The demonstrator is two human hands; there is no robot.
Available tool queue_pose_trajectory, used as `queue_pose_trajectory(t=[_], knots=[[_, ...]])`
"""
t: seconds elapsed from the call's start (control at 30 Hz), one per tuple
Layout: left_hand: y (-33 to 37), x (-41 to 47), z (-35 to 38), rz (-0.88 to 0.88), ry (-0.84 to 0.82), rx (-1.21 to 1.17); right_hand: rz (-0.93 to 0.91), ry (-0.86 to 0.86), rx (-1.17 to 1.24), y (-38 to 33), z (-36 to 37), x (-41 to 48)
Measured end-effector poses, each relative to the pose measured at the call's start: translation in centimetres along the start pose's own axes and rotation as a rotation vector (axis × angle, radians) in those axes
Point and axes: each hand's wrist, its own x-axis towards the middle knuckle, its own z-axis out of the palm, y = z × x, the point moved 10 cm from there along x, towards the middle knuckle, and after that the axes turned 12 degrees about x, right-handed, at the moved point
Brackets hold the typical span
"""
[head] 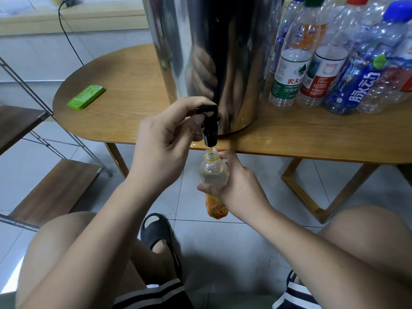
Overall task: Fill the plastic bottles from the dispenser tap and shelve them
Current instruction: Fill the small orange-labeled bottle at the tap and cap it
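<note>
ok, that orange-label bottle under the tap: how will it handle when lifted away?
Probably heavier than it looks: the orange-label bottle shows liquid up near its shoulder. Uncapped under the dispenser tap, so tilting likely spills. Thin clear plastic may dent under the right hand grip.

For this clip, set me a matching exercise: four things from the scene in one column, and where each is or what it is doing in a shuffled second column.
1. left hand
2. right hand
3. green flat case
4. empty bottles

A. standing on the table to the right of the steel dispenser
B. gripping the black tap
C. lying on the table to the left of the dispenser
D. holding the orange-label bottle under the tap

Pairs: 1-B, 2-D, 3-C, 4-A
</note>
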Motion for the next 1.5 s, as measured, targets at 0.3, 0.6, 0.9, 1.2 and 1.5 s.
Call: queue_pose_trajectory(t=[0.3, 0.6, 0.9, 1.2, 1.5], knots=[[0.4, 0.1, -0.3, 0.042, 0.01, 0.051, 0.002, -0.006, -0.001, -0.1, 0.0, 0.0], [0.1, 0.3, 0.1, -0.012, 0.016, 0.047, 0.0, -0.004, -0.001, -0.1, -0.1, -0.1], [-3.0, 0.9, -3.5, -0.122, 0.088, -0.081, 0.042, -0.011, 0.02, 0.0, -0.2, -0.2], [-13.6, 0.1, -3.3, -0.409, -0.052, 0.405, 0.037, -0.001, 0.015, 0.0, -0.3, -0.3], [-12.9, 0.7, 0.6, -0.353, -0.135, 0.472, 0.036, -0.018, 0.002, -0.2, -0.5, -0.7]])
